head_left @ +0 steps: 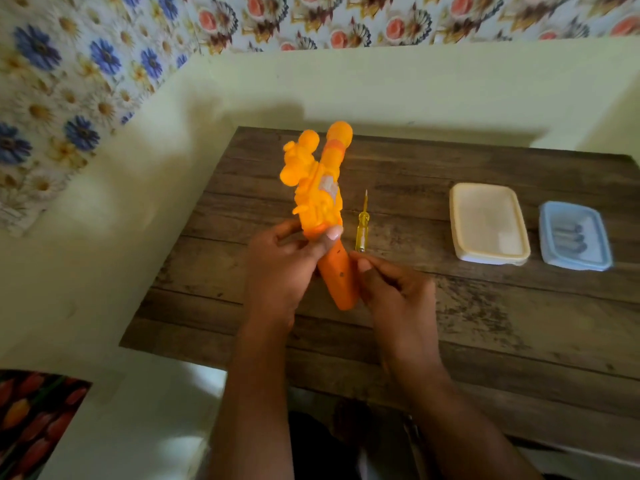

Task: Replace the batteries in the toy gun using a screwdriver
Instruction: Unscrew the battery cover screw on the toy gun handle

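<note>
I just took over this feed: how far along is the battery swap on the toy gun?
Done: nothing clearly; no open compartment shows. In hand: the left hand grips the toy gun, and the right hand has its fingertips at the grip, though a pinch is unclear. Left: the screwdriver lies on the table and batteries sit in the blue container, so probably unscrewing, swapping and closing.

Toy gun [318, 188] in L grip [277, 268]

Curled left grip [281, 268], curled right grip [394, 293]
</note>
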Action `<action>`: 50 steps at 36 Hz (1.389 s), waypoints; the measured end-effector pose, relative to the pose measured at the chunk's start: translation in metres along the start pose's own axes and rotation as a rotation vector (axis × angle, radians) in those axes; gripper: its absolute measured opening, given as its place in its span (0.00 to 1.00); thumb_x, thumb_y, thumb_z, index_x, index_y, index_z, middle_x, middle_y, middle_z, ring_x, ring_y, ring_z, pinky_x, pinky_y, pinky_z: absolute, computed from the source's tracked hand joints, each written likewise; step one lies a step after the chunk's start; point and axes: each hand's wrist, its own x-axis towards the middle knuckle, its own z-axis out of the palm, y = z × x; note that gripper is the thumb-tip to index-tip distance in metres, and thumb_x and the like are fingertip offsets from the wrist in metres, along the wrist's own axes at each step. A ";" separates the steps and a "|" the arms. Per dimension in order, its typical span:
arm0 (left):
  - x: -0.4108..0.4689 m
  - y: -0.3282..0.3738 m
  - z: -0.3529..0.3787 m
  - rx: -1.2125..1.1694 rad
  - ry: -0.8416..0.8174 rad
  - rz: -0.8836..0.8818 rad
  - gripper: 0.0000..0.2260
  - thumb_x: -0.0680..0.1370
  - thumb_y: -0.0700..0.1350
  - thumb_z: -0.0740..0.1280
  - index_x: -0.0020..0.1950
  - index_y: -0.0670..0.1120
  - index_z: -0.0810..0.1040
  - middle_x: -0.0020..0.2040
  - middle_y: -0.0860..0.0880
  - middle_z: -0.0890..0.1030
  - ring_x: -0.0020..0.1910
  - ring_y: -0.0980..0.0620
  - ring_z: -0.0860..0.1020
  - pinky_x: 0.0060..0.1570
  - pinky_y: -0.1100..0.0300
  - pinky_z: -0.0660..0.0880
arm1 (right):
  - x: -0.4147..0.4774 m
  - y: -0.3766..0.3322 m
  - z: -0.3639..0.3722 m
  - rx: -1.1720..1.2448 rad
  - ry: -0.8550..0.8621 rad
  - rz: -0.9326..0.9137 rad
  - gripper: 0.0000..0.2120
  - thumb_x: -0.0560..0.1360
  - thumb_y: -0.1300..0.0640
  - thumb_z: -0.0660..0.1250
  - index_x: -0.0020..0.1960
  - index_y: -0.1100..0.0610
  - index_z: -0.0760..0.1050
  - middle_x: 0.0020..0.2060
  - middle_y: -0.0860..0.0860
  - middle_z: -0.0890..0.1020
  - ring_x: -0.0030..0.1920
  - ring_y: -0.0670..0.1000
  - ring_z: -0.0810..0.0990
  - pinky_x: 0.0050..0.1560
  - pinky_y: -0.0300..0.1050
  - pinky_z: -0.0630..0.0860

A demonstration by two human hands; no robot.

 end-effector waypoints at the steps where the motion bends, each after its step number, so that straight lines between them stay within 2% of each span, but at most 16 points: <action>1: -0.004 0.002 0.002 0.036 0.037 0.050 0.08 0.70 0.45 0.82 0.46 0.51 0.85 0.41 0.53 0.89 0.43 0.54 0.88 0.46 0.52 0.86 | -0.001 -0.002 0.002 0.133 -0.009 0.086 0.10 0.83 0.57 0.66 0.59 0.52 0.86 0.49 0.48 0.89 0.54 0.52 0.87 0.60 0.62 0.81; 3: -0.009 0.005 0.015 0.147 0.061 0.155 0.11 0.67 0.49 0.84 0.45 0.50 0.86 0.39 0.56 0.88 0.39 0.59 0.87 0.41 0.60 0.84 | 0.001 -0.007 -0.001 0.382 -0.011 0.273 0.12 0.84 0.60 0.63 0.59 0.59 0.85 0.51 0.55 0.89 0.58 0.57 0.86 0.62 0.64 0.80; 5: -0.011 0.009 0.022 0.263 0.088 0.236 0.14 0.64 0.53 0.85 0.44 0.50 0.86 0.38 0.57 0.87 0.37 0.62 0.85 0.37 0.66 0.80 | 0.001 -0.017 0.000 0.613 -0.048 0.440 0.14 0.85 0.62 0.59 0.61 0.63 0.82 0.54 0.58 0.88 0.58 0.57 0.86 0.61 0.59 0.81; 9: -0.011 0.007 0.041 0.415 0.140 0.261 0.18 0.59 0.58 0.86 0.40 0.51 0.84 0.34 0.58 0.85 0.33 0.64 0.83 0.35 0.59 0.82 | 0.000 -0.020 -0.001 0.902 -0.066 0.613 0.15 0.84 0.63 0.56 0.58 0.64 0.82 0.55 0.61 0.87 0.55 0.57 0.87 0.56 0.53 0.82; 12: -0.014 0.002 0.052 0.457 0.135 0.277 0.21 0.57 0.60 0.86 0.40 0.53 0.83 0.34 0.57 0.84 0.33 0.63 0.82 0.34 0.60 0.80 | -0.002 -0.018 -0.003 0.993 -0.055 0.641 0.15 0.82 0.66 0.56 0.55 0.65 0.82 0.50 0.61 0.87 0.48 0.56 0.88 0.55 0.51 0.82; 17: -0.016 0.001 0.055 0.438 0.147 0.300 0.21 0.57 0.57 0.87 0.40 0.50 0.83 0.33 0.55 0.83 0.32 0.62 0.82 0.30 0.64 0.78 | -0.003 -0.020 -0.005 1.028 -0.060 0.644 0.16 0.82 0.67 0.55 0.51 0.65 0.83 0.48 0.61 0.87 0.46 0.56 0.88 0.54 0.51 0.83; 20: -0.014 0.004 0.055 0.331 0.186 0.237 0.19 0.57 0.55 0.88 0.38 0.49 0.83 0.30 0.55 0.83 0.29 0.63 0.81 0.28 0.68 0.74 | -0.003 -0.021 -0.008 1.030 -0.079 0.620 0.16 0.83 0.67 0.54 0.55 0.67 0.81 0.52 0.63 0.87 0.51 0.58 0.88 0.54 0.53 0.84; 24: -0.011 0.007 0.051 0.246 0.204 0.192 0.20 0.57 0.55 0.88 0.37 0.47 0.83 0.31 0.52 0.84 0.30 0.59 0.82 0.29 0.64 0.76 | -0.007 -0.025 -0.013 0.911 -0.087 0.556 0.13 0.83 0.68 0.58 0.60 0.69 0.80 0.54 0.64 0.86 0.56 0.60 0.87 0.52 0.53 0.86; 31: -0.014 0.010 0.052 0.235 0.184 0.187 0.19 0.58 0.54 0.88 0.37 0.47 0.83 0.30 0.54 0.83 0.28 0.61 0.81 0.27 0.68 0.73 | -0.013 -0.033 -0.017 0.860 -0.090 0.512 0.11 0.81 0.71 0.62 0.55 0.66 0.83 0.51 0.61 0.88 0.53 0.57 0.88 0.50 0.48 0.86; 37: -0.014 0.010 0.052 0.237 0.185 0.184 0.20 0.58 0.54 0.88 0.38 0.46 0.83 0.31 0.52 0.84 0.28 0.61 0.81 0.27 0.68 0.74 | -0.014 -0.029 -0.016 0.849 -0.101 0.493 0.12 0.82 0.69 0.62 0.60 0.67 0.81 0.52 0.60 0.88 0.56 0.56 0.87 0.54 0.49 0.85; 50: -0.012 0.005 0.055 0.247 0.185 0.194 0.21 0.58 0.55 0.88 0.40 0.46 0.84 0.33 0.52 0.85 0.30 0.60 0.83 0.27 0.68 0.73 | -0.013 -0.027 -0.016 0.866 -0.084 0.508 0.12 0.81 0.71 0.61 0.60 0.67 0.81 0.52 0.61 0.87 0.56 0.57 0.87 0.53 0.48 0.86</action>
